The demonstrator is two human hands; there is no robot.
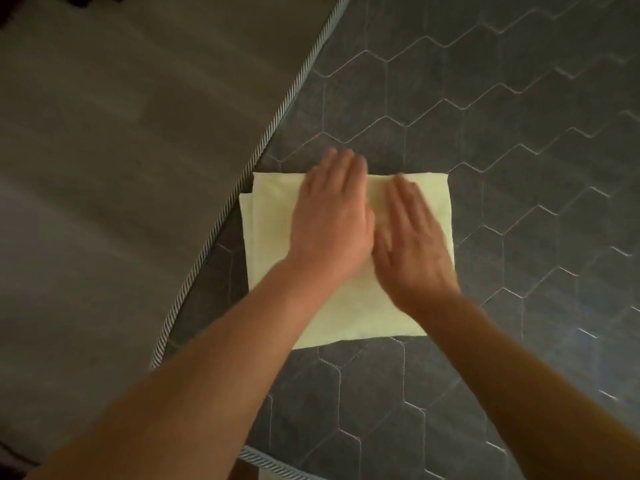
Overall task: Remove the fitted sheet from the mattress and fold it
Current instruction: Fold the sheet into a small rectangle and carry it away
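Note:
The pale yellow fitted sheet [270, 220] lies folded into a small rectangle on the bare grey mattress [485, 150], which has a quilted hexagon pattern. My left hand [332, 216] lies flat on the fold's middle, fingers straight and reaching past its far edge. My right hand [412, 244] lies flat beside it on the sheet's right half, fingers straight and together. Both palms press down on the cloth. A lower layer of the fold sticks out a little at the left side.
The mattress edge with its striped piping [277, 123] runs diagonally from top centre to lower left. Beyond it lies a wood-look floor [121, 168]. The folded sheet sits close to that edge. Bare mattress stretches to the right and toward me.

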